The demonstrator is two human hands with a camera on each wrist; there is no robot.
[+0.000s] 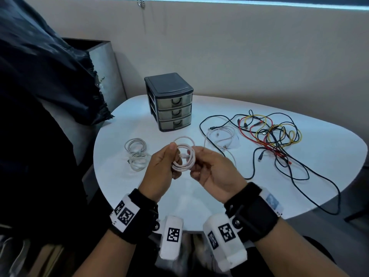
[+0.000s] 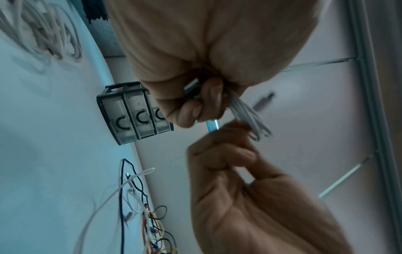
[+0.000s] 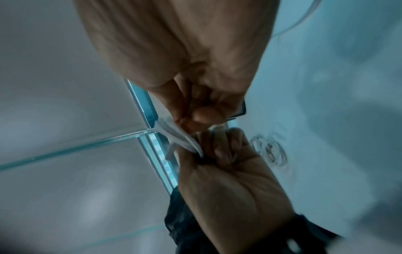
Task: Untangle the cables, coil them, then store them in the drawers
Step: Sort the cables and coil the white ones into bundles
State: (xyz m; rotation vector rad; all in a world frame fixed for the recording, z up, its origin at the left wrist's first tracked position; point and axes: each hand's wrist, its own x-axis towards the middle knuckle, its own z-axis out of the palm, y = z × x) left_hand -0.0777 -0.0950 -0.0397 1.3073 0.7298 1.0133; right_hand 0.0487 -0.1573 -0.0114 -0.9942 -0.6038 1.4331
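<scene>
The white cable (image 1: 184, 156) is wound into a small coil, held up over the near edge of the desk (image 1: 319, 162). The left hand (image 1: 162, 170) pinches its left side, the right hand (image 1: 211, 172) pinches the right. To finish well, keep the loops stacked while tucking in the loose end, then carry it to the drawers (image 1: 172, 109) at the far side, all closed. The plug end is hard to make out, and both wrist views are blurred
</scene>
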